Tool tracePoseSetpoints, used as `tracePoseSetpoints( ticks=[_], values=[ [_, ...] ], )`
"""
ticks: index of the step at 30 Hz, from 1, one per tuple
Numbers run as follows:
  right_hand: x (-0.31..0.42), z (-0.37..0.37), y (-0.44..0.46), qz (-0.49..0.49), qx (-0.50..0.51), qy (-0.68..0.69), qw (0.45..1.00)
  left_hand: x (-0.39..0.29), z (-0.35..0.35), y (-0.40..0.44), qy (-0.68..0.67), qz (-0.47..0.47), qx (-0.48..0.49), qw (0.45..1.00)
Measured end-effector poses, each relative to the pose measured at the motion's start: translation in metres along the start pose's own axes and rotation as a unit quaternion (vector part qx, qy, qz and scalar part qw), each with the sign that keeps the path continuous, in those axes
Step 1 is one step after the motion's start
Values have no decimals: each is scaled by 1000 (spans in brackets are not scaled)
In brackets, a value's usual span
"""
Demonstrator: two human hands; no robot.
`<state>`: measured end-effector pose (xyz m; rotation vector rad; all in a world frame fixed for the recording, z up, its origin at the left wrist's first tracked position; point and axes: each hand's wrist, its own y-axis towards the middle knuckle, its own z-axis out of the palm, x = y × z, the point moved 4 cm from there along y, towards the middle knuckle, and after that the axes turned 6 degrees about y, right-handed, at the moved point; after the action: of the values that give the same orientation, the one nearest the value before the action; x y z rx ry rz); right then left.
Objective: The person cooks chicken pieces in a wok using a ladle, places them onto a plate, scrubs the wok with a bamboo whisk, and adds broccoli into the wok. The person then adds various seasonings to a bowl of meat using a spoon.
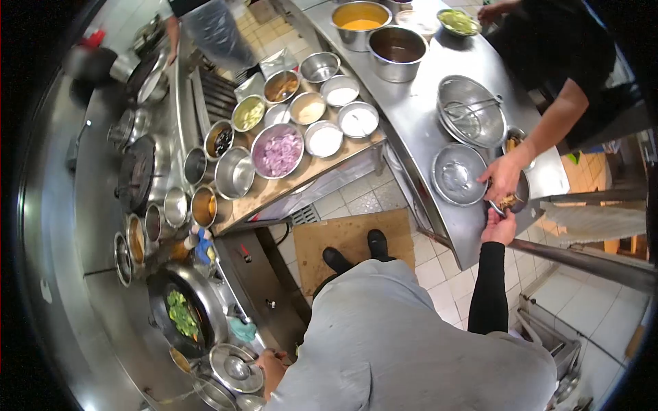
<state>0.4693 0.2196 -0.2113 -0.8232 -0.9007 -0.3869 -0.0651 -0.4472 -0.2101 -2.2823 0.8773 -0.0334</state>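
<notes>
My left hand (272,363) is closed around the handle of a ladle (238,368), whose bowl rests over a round steel pan at the lower left. Close to it is a wok (175,332) with green leafy vegetables (181,314) inside. On the other side, my right hand (499,227), below a black sleeve, grips the rim of a steel bowl (524,190) holding some brownish food (507,201). A co-worker's hand (506,171) reaches over the same bowl and partly hides it. A second steel bowl (458,175) stands just beside that hand.
A wooden shelf (308,172) carries several steel bowls, one with chopped purple onion (279,152). Large pots (397,55) and a colander (471,109) stand on the steel counter (439,226). Another person (212,34) is at the top left. Cardboard (308,253) lies underfoot.
</notes>
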Motion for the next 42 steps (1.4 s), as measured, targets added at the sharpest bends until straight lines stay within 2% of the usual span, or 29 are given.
tracePoseSetpoints(
  ticks=[4, 8, 9, 11, 12, 13, 14, 16, 18, 20, 22, 24, 25, 28, 30, 35, 38, 40, 41, 42],
  values=[
    [-2, -4, 5, -40, 23, -26, 999, -5, 1, -9, 126, -7, -159, 979],
    [4, -1, -9, -63, -10, -29, 998, -26, 0, -18, 231, 8, -391, 891],
    [1, -6, -7, -63, 1, -23, 998, -30, -2, -19, 214, 42, -447, 868],
    [-7, -14, -2, -62, 23, -11, 998, -46, -11, 3, 95, 231, -446, 859],
    [-9, -20, -1, -61, 27, -4, 998, -56, -9, 13, 34, 325, -429, 842],
    [-14, -25, -5, -58, 24, 8, 998, -77, -4, 5, 12, 300, -362, 882],
    [-19, -28, -9, -53, 20, 19, 998, -109, 10, -40, -91, 307, -311, 895],
    [-27, -33, -21, -50, 7, 28, 998, -144, 39, -40, -177, 377, -172, 893],
    [-33, -33, -43, -53, -11, 14, 998, -178, 64, -44, -94, 503, -139, 848],
    [-36, -28, -75, -65, -23, -12, 998, -213, 98, -76, -153, 451, 117, 872],
    [-33, -21, -116, -72, -11, -35, 997, -235, 125, -122, -201, 346, 379, 835],
    [-36, -8, -158, -58, 33, -55, 996, -256, 148, -165, -216, 312, 509, 772],
    [-41, 0, -179, -53, 55, -68, 995, -263, 154, -191, -175, 326, 543, 754],
    [-67, 25, -230, -13, 153, -96, 984, -283, 170, -256, -29, 407, 609, 680],
    [-86, 44, -267, 45, 221, -110, 968, -288, 181, -281, 26, 449, 651, 611],
    [-126, 101, -348, 183, 349, -189, 899, -305, 200, -277, -17, 348, 669, 657],
    [-153, 118, -349, 197, 427, -239, 849, -322, 206, -243, -22, 375, 613, 695],
    [-154, 149, -349, 200, 470, -261, 819, -340, 197, -247, -109, 376, 571, 721],
    [-151, 164, -336, 172, 486, -299, 803, -349, 194, -238, -137, 381, 540, 738],
    [-149, 189, -291, 33, 409, -376, 830, -360, 199, -237, -164, 380, 499, 762]
  ],
)
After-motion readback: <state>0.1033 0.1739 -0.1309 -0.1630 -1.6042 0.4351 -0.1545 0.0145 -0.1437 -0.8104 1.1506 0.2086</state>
